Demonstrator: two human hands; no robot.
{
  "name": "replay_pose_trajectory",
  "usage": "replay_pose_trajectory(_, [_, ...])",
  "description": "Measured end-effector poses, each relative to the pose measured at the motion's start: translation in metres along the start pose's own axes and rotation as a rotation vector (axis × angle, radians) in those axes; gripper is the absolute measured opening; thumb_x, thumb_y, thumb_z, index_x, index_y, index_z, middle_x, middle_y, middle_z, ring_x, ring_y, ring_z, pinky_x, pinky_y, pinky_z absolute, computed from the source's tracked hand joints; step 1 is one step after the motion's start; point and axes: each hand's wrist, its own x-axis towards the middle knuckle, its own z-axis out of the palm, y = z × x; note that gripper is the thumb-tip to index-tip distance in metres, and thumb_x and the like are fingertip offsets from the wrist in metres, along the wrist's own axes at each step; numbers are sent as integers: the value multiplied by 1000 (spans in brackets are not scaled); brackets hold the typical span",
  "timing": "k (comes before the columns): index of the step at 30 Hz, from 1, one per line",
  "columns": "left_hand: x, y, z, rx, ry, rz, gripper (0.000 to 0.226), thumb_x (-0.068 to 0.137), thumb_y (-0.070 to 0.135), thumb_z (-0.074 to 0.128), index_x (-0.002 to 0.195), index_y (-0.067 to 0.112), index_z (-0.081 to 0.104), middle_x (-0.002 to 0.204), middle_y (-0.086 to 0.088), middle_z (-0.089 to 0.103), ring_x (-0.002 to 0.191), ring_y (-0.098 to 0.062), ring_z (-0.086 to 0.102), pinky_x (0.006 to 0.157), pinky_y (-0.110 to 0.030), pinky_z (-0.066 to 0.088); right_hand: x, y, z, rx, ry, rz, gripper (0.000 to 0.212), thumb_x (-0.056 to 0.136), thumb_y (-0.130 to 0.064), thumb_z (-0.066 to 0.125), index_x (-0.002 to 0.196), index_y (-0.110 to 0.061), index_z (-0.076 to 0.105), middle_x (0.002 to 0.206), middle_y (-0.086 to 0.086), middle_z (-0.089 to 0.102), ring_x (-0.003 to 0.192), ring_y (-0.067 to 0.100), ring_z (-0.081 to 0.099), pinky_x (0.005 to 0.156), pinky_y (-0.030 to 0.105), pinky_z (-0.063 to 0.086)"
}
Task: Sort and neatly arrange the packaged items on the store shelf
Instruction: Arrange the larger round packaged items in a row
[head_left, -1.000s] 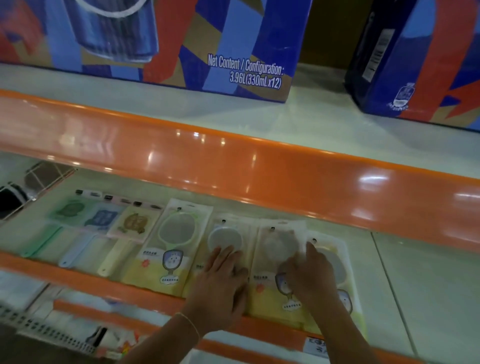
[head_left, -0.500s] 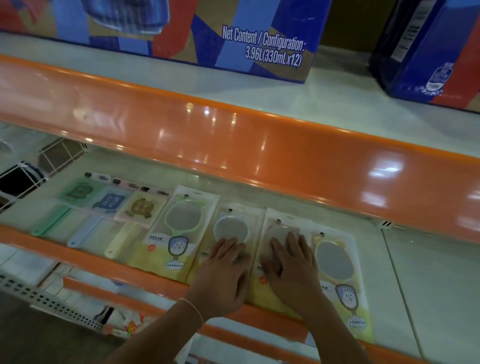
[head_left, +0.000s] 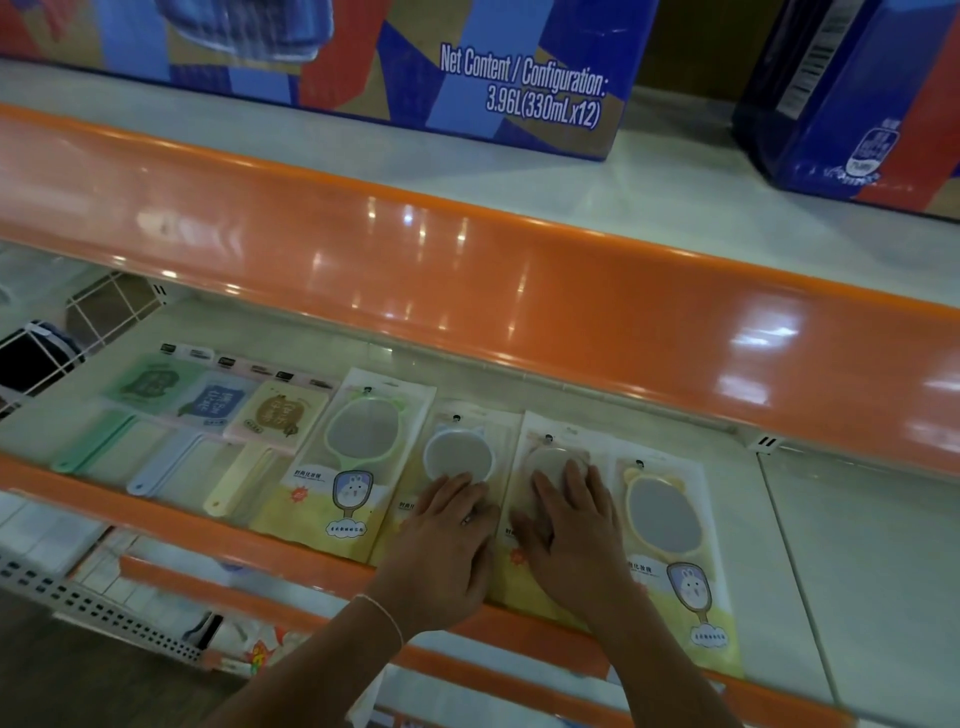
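Several packaged hand mirrors lie flat in a row on the pale lower shelf (head_left: 857, 545). My left hand (head_left: 447, 540) rests flat, fingers straight, on the white-framed mirror pack (head_left: 457, 447). My right hand (head_left: 571, 535) lies flat on the neighbouring pack with a pinkish mirror (head_left: 545, 447). A green-framed mirror pack (head_left: 358, 441) sits to the left and a yellow-framed mirror pack (head_left: 670, 525) to the right. Further left lie three packaged brushes: green (head_left: 140, 389), blue (head_left: 213, 410) and cream (head_left: 270, 421).
An orange shelf lip (head_left: 519, 291) overhangs the back of the row. Large blue drink cartons (head_left: 415, 67) stand on the upper shelf. A white wire basket (head_left: 47, 353) is at the far left. The orange front rail (head_left: 156, 514) runs under my wrists.
My right hand slid left from the yellow-framed pack onto the pinkish mirror pack, uncovering the yellow one. My left hand stayed on the white-framed pack. The view moved closer.
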Motion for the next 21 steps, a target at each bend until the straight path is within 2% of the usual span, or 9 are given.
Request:
replay_pose_trajectory(6, [0, 1, -1, 1, 4, 8, 33, 86, 33, 50, 110, 16, 64, 124, -5, 56, 129, -27, 43, 109, -47, 35, 0, -1, 1, -11, 19, -14, 75, 85, -67, 20, 142, -24, 45, 156, 16, 24, 146, 41, 13, 116, 49, 18])
replay_pose_trajectory(9, [0, 1, -1, -5, 0, 8, 34, 85, 34, 51, 111, 16, 63, 124, -5, 57, 130, -27, 43, 108, -48, 36, 0, -1, 1, -22, -6, -18, 78, 84, -68, 15, 145, -26, 40, 159, 14, 18, 147, 38, 6, 118, 45, 13])
replay_pose_trajectory(13, [-1, 0, -1, -12, -2, 11, 33, 85, 35, 52, 110, 17, 63, 125, -5, 57, 130, -27, 43, 108, -48, 36, -1, -2, -2, 17, 3, -16, 79, 82, -69, 16, 145, -27, 40, 159, 14, 17, 147, 38, 6, 120, 48, 15])
replay_pose_trajectory(15, [-1, 0, -1, -3, -2, 14, 34, 86, 36, 51, 111, 17, 63, 126, -5, 57, 130, -27, 43, 108, -49, 36, -2, -1, -10, 67, 14, 9, 81, 80, -70, 17, 147, -28, 34, 160, 12, 13, 148, 35, 4, 121, 47, 12])
replay_pose_trajectory(17, [0, 0, -1, 3, -3, 15, 36, 87, 38, 51, 114, 17, 62, 126, -5, 57, 131, -27, 43, 108, -49, 36, -4, 7, -24, 116, 59, 103, 79, 83, -71, 23, 149, -29, 29, 161, 9, 14, 149, 31, 5, 119, 43, 11])
replay_pose_trajectory(19, [0, 0, -2, 4, -20, 18, 40, 89, 41, 50, 120, 17, 60, 128, -5, 56, 132, -27, 40, 108, -50, 35, -10, 31, -36, 153, 140, 265, 69, 89, -63, 38, 148, -27, 32, 159, 9, 20, 147, 30, 13, 117, 45, 17])
replay_pose_trajectory(21, [0, 0, -2, 23, -41, 31, 47, 90, 46, 50, 127, 18, 57, 134, -4, 53, 136, -27, 37, 110, -51, 33, -20, 61, -47, 175, 177, 438, 64, 91, -55, 46, 147, -25, 36, 156, 12, 28, 143, 33, 23, 115, 48, 25])
